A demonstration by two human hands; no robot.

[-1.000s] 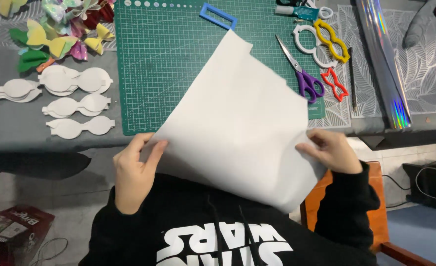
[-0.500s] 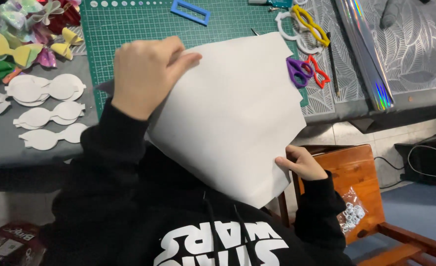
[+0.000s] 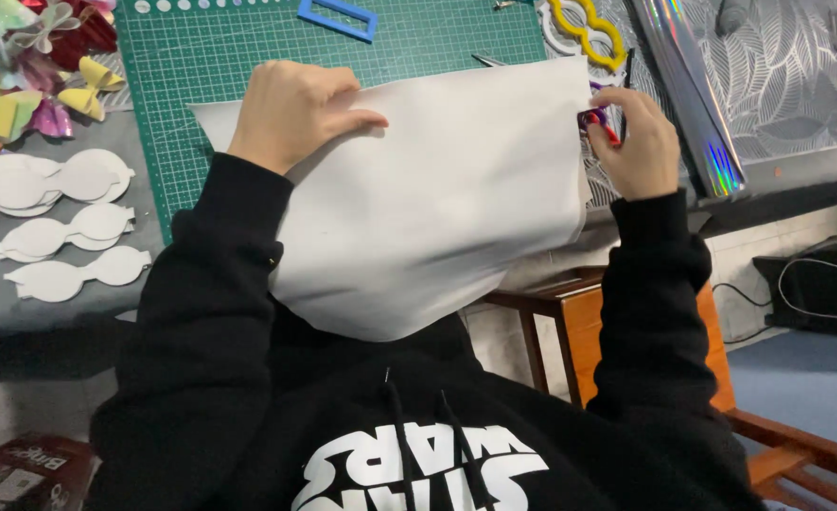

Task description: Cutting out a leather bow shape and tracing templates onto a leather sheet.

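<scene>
A large white sheet hangs from the table edge over my lap, folded so its upper edge lies across the green cutting mat. My left hand pinches the sheet's top left edge. My right hand holds the top right corner, next to purple-handled scissors mostly hidden behind the sheet. Both arms wear black sleeves.
White bow-shaped cutouts lie on the grey table at left, with colourful finished bows above them. A blue rectangular frame, a yellow template and a holographic roll lie at the top. A wooden chair stands right.
My right hand rose from the sheet's lower edge at my lap to its top right corner. My left hand stayed on the top edge. The sheet now lies squarer across the mat.
</scene>
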